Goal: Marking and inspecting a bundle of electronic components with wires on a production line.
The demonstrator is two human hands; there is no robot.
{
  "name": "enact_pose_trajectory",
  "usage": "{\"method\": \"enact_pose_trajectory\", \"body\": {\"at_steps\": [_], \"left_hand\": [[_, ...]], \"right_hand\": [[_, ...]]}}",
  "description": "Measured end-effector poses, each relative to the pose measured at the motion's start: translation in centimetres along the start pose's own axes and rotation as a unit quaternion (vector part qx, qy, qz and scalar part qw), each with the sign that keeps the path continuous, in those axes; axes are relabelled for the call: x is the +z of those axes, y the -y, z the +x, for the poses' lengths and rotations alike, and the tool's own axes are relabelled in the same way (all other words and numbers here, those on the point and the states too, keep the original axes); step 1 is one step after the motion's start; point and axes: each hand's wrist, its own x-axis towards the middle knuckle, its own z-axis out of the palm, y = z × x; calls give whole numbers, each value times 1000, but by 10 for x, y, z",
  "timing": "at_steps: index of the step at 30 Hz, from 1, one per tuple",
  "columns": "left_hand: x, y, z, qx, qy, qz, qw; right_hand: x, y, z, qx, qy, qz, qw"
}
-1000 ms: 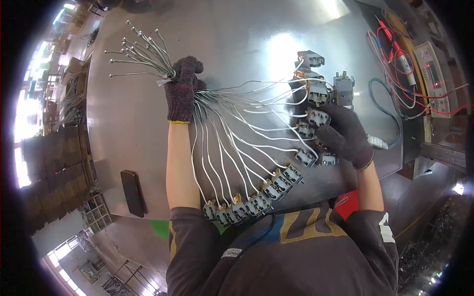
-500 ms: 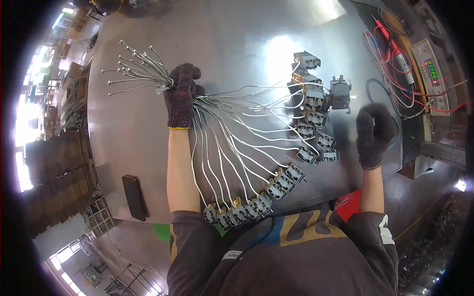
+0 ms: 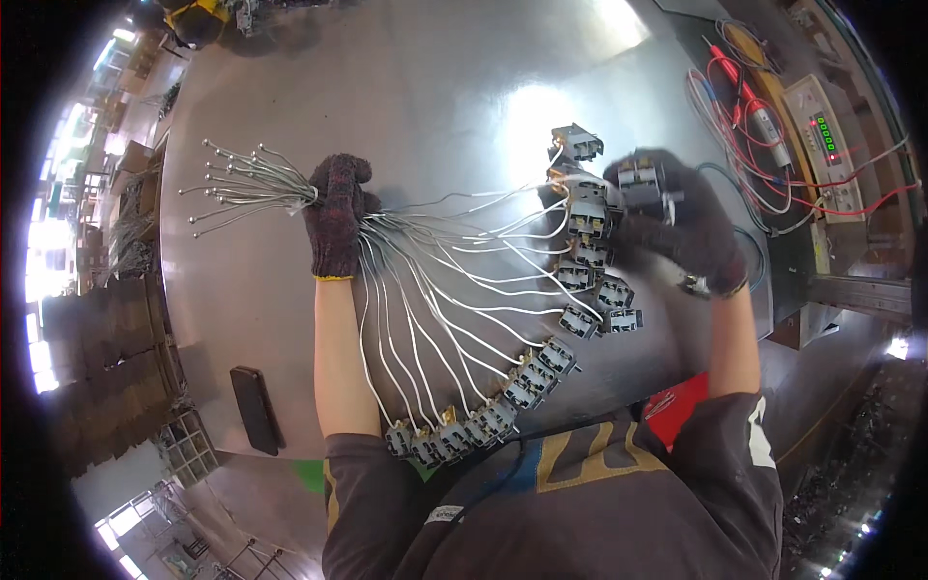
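Observation:
My left hand (image 3: pixel 338 213), in a dark knitted glove, is closed around a bundle of white wires (image 3: pixel 416 232). From its far side stick out bare metal rods (image 3: pixel 242 184) with small round tips. The wires fan right and toward me to several grey-and-black switch blocks (image 3: pixel 590 208), lying in a curved row on the metal table. At the row's right side my gloved right hand (image 3: pixel 677 217), blurred, has its fingers around one grey block (image 3: pixel 638 177). Nearest to my body lie more blocks (image 3: pixel 454 435). The wire ends inside my left fist are hidden.
A dark phone (image 3: pixel 254 410) lies on the table (image 3: pixel 387 87) at the left. On the right stand a meter box (image 3: pixel 822 145) with a green lit display and a red-handled probe (image 3: pixel 764 121) with tangled leads. A red item (image 3: pixel 674 411) is by the near edge.
My right hand has moved left and away from me from the table's right side and taken hold of the rightmost grey block. My left hand keeps its grip; the whole view has shifted slightly.

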Motion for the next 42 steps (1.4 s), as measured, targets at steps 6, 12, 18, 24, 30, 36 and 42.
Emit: {"method": "enact_pose_trajectory", "body": {"at_steps": [6,12,18,24,30,36,42], "left_hand": [[2,-1,0,3,2,-15,1000],[3,0,1,-5,17,-40,999],[2,2,1,-7,11,-47,999],[3,-2,0,-7,19,-45,999],[7,-4,-1,14,-5,-17,1000],[4,-6,-1,14,26,-8,1000],[4,-4,0,2,31,-18,999]], "right_hand": [[-51,-7,83,-149,65,-214,963],[-52,-62,123,-124,83,-463,874],[-70,-51,64,-26,-24,-332,943],[-16,-7,2,-160,8,-173,972],[19,-1,20,-227,15,-258,939],[19,1,29,-216,-4,-261,941],[20,-13,42,-147,-34,-146,978]]}}
